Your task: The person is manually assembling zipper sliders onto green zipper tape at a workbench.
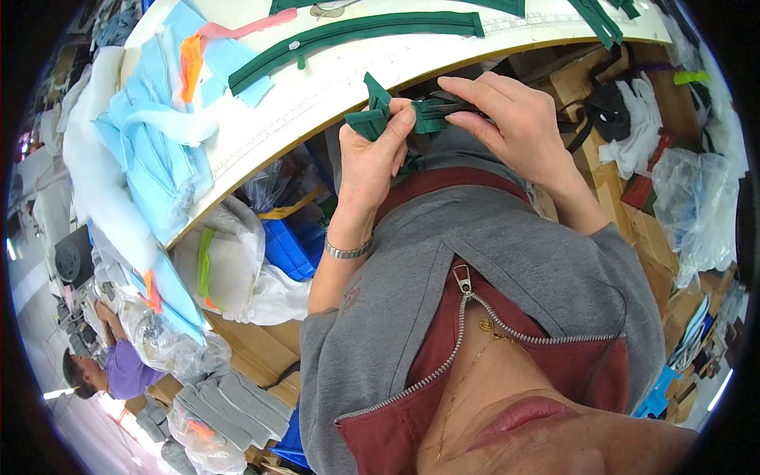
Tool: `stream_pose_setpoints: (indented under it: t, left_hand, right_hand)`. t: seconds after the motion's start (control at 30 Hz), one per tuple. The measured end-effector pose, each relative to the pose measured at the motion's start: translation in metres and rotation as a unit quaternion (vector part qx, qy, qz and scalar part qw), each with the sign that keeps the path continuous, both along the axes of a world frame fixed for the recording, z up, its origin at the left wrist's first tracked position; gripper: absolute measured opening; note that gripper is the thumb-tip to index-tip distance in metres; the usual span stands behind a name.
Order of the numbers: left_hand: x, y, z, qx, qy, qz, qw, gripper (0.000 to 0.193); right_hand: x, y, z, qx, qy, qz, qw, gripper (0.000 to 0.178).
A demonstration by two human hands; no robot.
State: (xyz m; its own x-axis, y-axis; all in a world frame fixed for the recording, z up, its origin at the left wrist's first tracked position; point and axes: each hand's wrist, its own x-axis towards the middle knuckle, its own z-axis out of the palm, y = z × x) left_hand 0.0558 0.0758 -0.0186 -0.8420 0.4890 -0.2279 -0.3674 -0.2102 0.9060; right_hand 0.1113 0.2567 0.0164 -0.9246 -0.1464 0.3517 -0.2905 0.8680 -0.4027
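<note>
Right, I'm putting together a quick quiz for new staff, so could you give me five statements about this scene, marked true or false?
1. The left hand grips dark green fabric. True.
2. The right hand is without a tool. False: it holds a dark snips-like tool.
3. The silver link band is on the left wrist. True.
4. A red zipper strip curves across the white table. False: the curved zipper strip is green.
5. Light blue fabric lies at the table's left. True.
</note>
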Motion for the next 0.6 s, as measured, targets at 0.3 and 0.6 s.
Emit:
stream_pose_setpoints:
  t: [0.3, 0.6]
  left_hand:
    - [0.0012, -0.0011, 0.0004, -0.056, 0.051, -0.013, 0.997, 0.018]
    - [-0.0025, -0.0047, 0.0081, -0.178, 0.141, -0.042, 0.973, 0.021]
  right_hand:
    - [-0.0030, 0.0024, -0.0023, 0.004, 0.035, 0.038, 0.999, 0.024]
    - [-0.0051, 0.0024, -0.0073, 0.031, 0.054, 0.057, 0.996, 0.017]
